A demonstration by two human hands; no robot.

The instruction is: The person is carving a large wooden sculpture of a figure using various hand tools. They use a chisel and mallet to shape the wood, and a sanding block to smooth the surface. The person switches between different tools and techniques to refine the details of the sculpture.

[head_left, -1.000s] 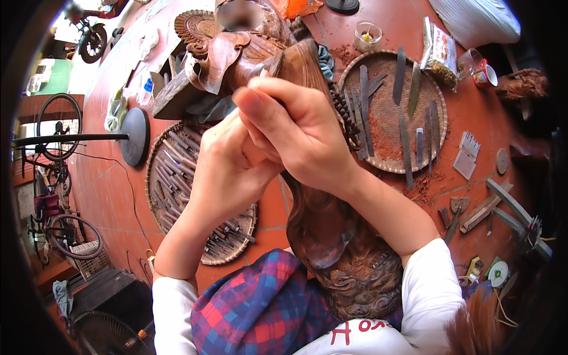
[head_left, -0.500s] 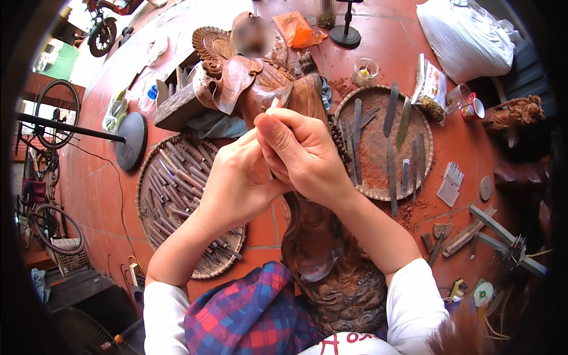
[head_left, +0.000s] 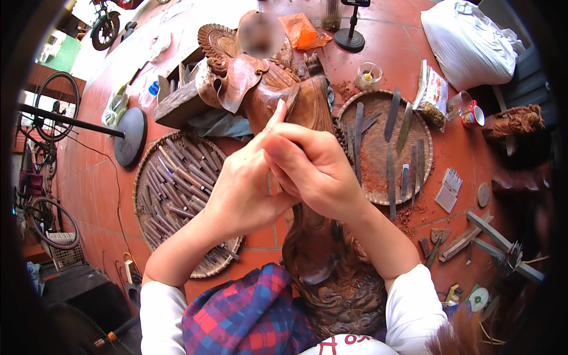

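A large carved wooden statue (head_left: 316, 248) lies lengthwise in front of me, its lower, finely carved end by my lap. Above its middle, my two hands press together. My left hand (head_left: 242, 183) has its index finger stretched forward along the statue, its other fingers curled behind the right hand. Closed in a fist-like grip, my right hand (head_left: 322, 165) rests against the left, thumb bent over its fingers. Whatever they may hold between them is hidden. Left of the statue sits a round woven tray (head_left: 141, 204) with many wooden-handled carving tools (head_left: 183, 177).
Another woven tray (head_left: 378, 154) at right carries flat files (head_left: 391, 180) and reddish wood dust. Beyond it are a glass cup (head_left: 368, 76), a plastic bag (head_left: 433, 97) and a white sack (head_left: 467, 44). A round-based stand (head_left: 130, 139) and wooden box (head_left: 183, 106) are at left.
My hands have shifted slightly down and right in the picture. The left index finger now reaches out past the right hand. The surroundings moved slightly with my head.
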